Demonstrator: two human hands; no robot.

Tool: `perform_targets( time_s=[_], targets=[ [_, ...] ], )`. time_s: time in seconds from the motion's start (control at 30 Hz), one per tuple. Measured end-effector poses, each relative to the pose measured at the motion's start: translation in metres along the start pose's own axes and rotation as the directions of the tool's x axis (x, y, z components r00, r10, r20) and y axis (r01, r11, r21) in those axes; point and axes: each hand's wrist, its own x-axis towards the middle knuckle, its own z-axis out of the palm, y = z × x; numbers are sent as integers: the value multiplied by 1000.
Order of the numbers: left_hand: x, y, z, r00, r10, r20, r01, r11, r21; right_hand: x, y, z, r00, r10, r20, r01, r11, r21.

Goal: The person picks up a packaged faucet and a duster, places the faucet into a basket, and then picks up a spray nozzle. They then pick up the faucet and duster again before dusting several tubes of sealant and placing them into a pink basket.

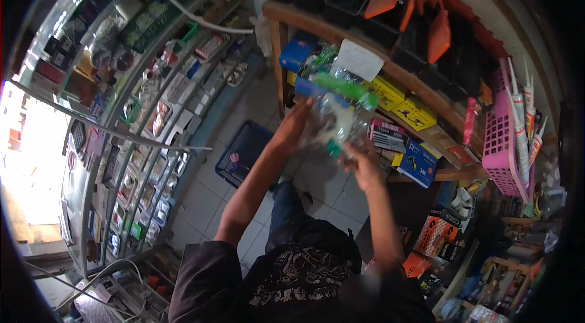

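Note:
In the head view, a clear plastic package [335,119] with a blue-and-green top and something pale inside is held up in front of the shelf. My left hand [297,120] is closed on its left edge. Lower down, my right hand [361,163] pinches the bottom right of the same package, beside a small green part [333,148]. Motion blurs the package, and I cannot make out what the pale contents are. A white paper sheet [361,60] lies on the shelf just behind it.
Black bins with orange lids [384,1] line the wooden shelf top. Yellow boxes [402,105] and a blue box [417,163] sit underneath. At right hangs a pink basket [504,140] with sealant tubes [521,125]. A blue crate [244,149] stands on the tiled floor. Glass display shelves [152,110] curve along the left.

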Motion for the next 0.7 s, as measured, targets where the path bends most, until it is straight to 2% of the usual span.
perform_targets(
  time_s=[0.03, 0.07, 0.1, 0.13, 0.17, 0.23, 0.27, 0.33, 0.4, 0.43, 0.47, 0.5, 0.57, 0.6, 0.67, 0.7],
  targets=[
    [5, 17, 2, 997, 74, 12, -75, 978, 195, 13, -7, -2, 998, -29, -58, 31, 999, 36],
    [4, 31, 8, 998, 57, -10, -54, 983, 176, 24, -17, -3, 994, -26, -110, 33, 998, 61],
    [3, 45, 15, 997, 72, 1, -72, 997, 20, 40, -20, -11, 975, -11, -224, 23, 998, 53],
    [5, 53, 17, 995, 95, 8, -93, 987, -134, 54, -30, -17, 984, -35, -176, 49, 996, 78],
    [7, 53, 13, 997, 81, -11, -82, 986, -147, 61, -40, -18, 983, -66, -170, 82, 993, 88],
    [11, 48, 2, 991, 117, -58, -115, 992, 44, 76, -52, -19, 973, -80, -217, 107, 988, 114],
    [14, 45, -2, 992, 101, -77, -98, 995, 34, 82, -56, -18, 972, -77, -221, 105, 987, 121],
    [18, 37, -7, 976, 206, -66, -190, 963, 193, 88, -61, -12, 959, -118, -257, 138, 989, 60],
    [26, 32, -10, 975, 200, -97, -172, 955, 243, 102, -62, -21, 971, -135, -196, 160, 980, 119],
    [31, 28, -9, 945, 313, -94, -265, 903, 339, 109, -63, -26, 977, -71, -200, 104, 982, 157],
    [36, 26, -9, 904, 421, -79, -349, 831, 432, 111, -66, -18, 962, -115, -248, 151, 980, 130],
    [40, 25, -9, 907, 411, -97, -334, 838, 431, 119, -68, -19, 964, -129, -234, 162, 978, 128],
    [50, 25, -9, 778, 628, -14, -438, 559, 704, 136, -74, -23, 960, -165, -224, 192, 976, 101],
    [57, 23, -10, 783, 621, -26, -425, 567, 706, 143, -78, -22, 956, -189, -226, 210, 975, 74],
    [74, 21, -11, 654, 756, 28, -411, 324, 852, 159, -87, -24, 962, -222, -161, 236, 969, 77],
    [81, 20, -10, 686, 727, -26, -380, 388, 839, 169, -91, -27, 955, -233, -185, 246, 968, 54]
  ],
)
